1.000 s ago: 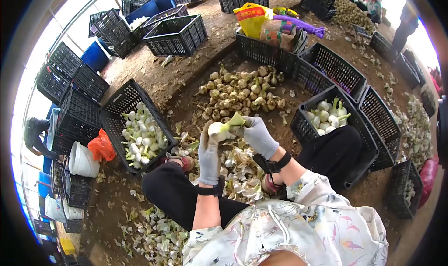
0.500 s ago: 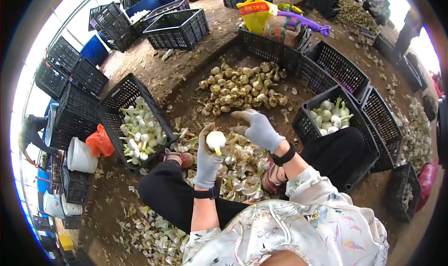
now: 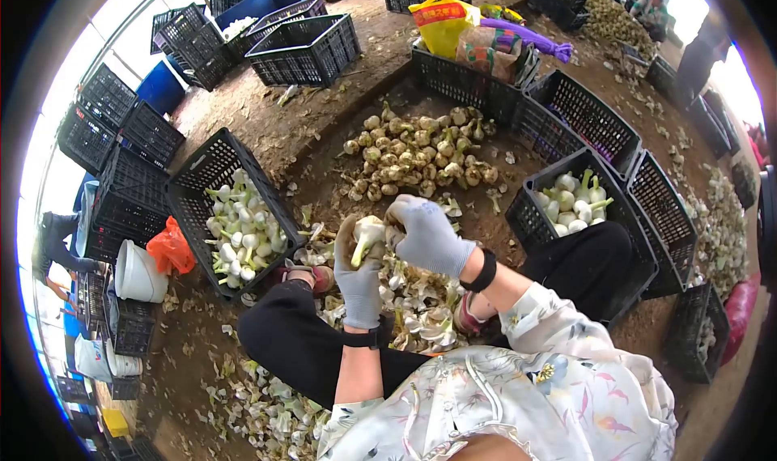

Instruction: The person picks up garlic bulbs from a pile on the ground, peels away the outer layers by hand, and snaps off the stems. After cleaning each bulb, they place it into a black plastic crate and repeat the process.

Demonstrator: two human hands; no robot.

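Note:
A white garlic bulb [image 3: 371, 229] with a short green stem sits in my left hand [image 3: 358, 275], whose gloved fingers wrap round it. My right hand [image 3: 429, 236], also in a grey glove, is closed right beside the bulb's right side. What its curled fingers pinch is hidden. Beyond both hands lies a heap of soil-covered garlic [image 3: 421, 149]. Loose garlic peelings [image 3: 421, 311] cover the ground beneath my hands, between my legs.
Cleaned garlic fills part of a black crate [image 3: 190, 187] on the left and a smaller crate [image 3: 530, 222] on the right. Behind the heap, a yellow bag [image 3: 439, 25] stands in another crate. A white bucket [image 3: 136, 273] and orange bag [image 3: 170, 246] are left. A person [image 3: 57, 246] bends at far left.
My right hand has come down and left to the bulb, and its outstretched fingers have curled. In my left hand the bulb has turned, so its stem points down and left.

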